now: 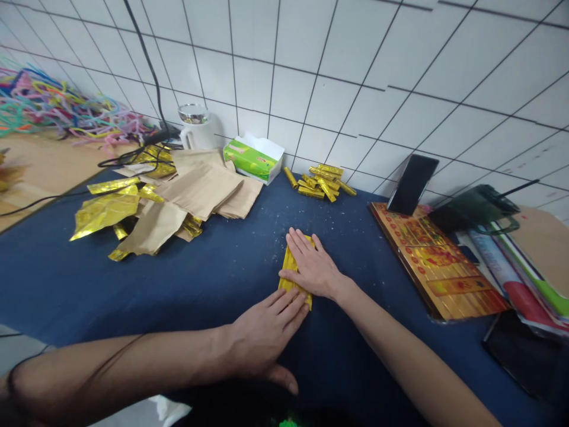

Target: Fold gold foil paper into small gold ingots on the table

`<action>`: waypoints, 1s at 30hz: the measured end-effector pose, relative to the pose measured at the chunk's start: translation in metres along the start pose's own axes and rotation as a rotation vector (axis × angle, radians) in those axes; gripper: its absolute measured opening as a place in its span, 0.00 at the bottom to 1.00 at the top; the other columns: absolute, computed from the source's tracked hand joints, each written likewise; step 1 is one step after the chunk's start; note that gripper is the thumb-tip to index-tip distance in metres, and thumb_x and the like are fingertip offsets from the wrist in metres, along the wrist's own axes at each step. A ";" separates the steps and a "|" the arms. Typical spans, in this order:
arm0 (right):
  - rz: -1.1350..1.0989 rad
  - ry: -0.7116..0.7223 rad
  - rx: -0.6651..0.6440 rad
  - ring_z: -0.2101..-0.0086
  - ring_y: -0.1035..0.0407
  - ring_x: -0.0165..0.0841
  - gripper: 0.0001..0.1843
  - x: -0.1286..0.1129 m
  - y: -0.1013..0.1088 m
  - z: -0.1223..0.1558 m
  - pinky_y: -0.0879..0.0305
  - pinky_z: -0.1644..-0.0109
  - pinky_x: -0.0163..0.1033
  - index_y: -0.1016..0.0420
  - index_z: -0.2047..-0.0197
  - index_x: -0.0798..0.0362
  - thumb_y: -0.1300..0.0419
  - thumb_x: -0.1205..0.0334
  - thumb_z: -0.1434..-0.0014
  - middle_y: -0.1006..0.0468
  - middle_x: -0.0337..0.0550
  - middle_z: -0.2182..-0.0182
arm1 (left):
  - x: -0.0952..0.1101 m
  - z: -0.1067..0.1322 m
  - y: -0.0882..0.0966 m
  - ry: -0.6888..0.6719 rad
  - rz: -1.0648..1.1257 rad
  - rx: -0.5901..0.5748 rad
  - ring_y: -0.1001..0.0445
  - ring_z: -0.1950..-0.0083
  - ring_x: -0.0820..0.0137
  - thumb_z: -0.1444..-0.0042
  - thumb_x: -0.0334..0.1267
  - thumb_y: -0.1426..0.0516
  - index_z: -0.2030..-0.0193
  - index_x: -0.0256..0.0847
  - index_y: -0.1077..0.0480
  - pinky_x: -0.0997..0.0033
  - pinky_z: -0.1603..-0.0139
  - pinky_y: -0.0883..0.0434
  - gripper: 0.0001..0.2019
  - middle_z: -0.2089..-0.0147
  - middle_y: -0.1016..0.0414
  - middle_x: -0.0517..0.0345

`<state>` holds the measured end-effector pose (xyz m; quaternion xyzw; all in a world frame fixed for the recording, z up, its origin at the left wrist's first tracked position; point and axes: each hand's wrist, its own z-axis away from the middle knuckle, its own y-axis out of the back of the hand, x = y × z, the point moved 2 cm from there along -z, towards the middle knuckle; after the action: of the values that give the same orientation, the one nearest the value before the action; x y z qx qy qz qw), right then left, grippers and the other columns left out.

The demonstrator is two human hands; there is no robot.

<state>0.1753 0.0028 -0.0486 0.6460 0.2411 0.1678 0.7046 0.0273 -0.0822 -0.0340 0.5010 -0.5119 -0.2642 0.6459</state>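
A folded strip of gold foil paper lies on the dark blue table cover in front of me. My right hand rests flat on its upper part, fingers stretched out, the thumb reaching across the strip. Over its near end lie the fingertips of my left hand, with that thumb spread towards me. Both palms face down, and neither hand grips the strip. Parts of the foil are hidden beneath the fingers.
Brown paper sheets and loose gold foil lie at left. Behind them stand a white mug and a green tissue pack. Small gold rolls sit by the wall. A phone leans above a red-gold packet.
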 end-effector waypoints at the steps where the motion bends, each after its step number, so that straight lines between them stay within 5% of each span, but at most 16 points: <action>1: 0.001 0.004 0.001 0.39 0.67 0.41 0.41 0.000 0.000 0.000 0.69 0.39 0.54 0.62 0.36 0.61 0.63 0.41 0.43 0.60 0.53 0.37 | 0.000 0.000 0.000 -0.002 0.001 0.003 0.62 0.34 0.53 0.51 0.64 0.56 0.37 0.24 0.58 0.55 0.36 0.60 0.46 0.35 0.59 0.34; 30: -0.129 0.017 -0.059 0.38 0.70 0.41 0.45 0.004 0.005 0.001 0.72 0.39 0.55 0.64 0.36 0.61 0.61 0.36 0.46 0.63 0.53 0.36 | -0.003 0.004 -0.003 0.068 0.021 0.015 0.66 0.34 0.55 0.51 0.65 0.57 0.38 0.22 0.57 0.57 0.36 0.58 0.47 0.35 0.61 0.33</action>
<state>0.1793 0.0049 -0.0441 0.6066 0.2831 0.1346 0.7306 0.0232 -0.0823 -0.0383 0.5090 -0.4970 -0.2363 0.6619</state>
